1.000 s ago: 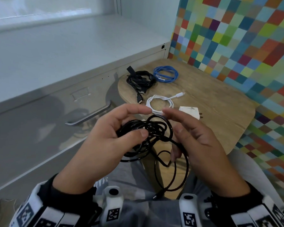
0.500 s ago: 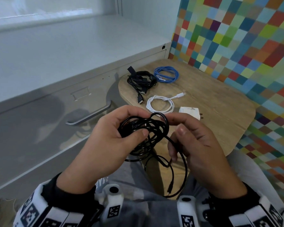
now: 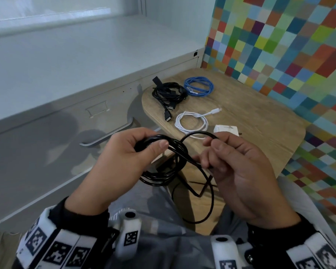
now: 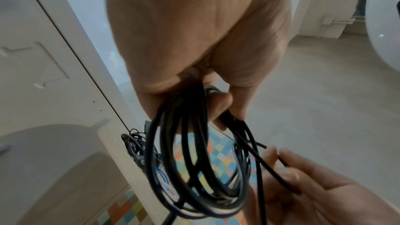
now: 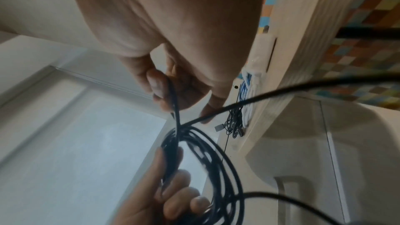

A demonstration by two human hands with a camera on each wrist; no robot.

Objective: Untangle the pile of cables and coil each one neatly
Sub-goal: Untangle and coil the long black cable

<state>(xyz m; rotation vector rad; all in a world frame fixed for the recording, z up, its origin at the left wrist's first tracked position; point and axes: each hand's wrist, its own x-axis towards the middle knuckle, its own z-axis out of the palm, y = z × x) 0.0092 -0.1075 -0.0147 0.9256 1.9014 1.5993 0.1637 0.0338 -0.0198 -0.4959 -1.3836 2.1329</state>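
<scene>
My left hand (image 3: pixel 144 146) grips a coil of thin black cable (image 3: pixel 163 171) over my lap, thumb pressed on the bundled loops (image 4: pixel 190 160). My right hand (image 3: pixel 213 150) pinches the free strand of that cable (image 5: pixel 173 95) and holds up a loop that arches between the hands; the loose tail hangs down below it. On the wooden table (image 3: pixel 260 129) lie three coiled cables: a black one (image 3: pixel 169 93), a blue one (image 3: pixel 199 87) and a white one (image 3: pixel 191 123).
A white charger block (image 3: pixel 226 130) sits on the table beside the white cable. A grey metal cabinet with a drawer handle (image 3: pixel 107 135) stands to the left. A multicoloured checkered wall (image 3: pixel 289 45) borders the table at the right.
My right hand has pulled the free strand up and to the right, forming a new loop above the coil. The hanging tail has shortened. The left hand keeps its grip.
</scene>
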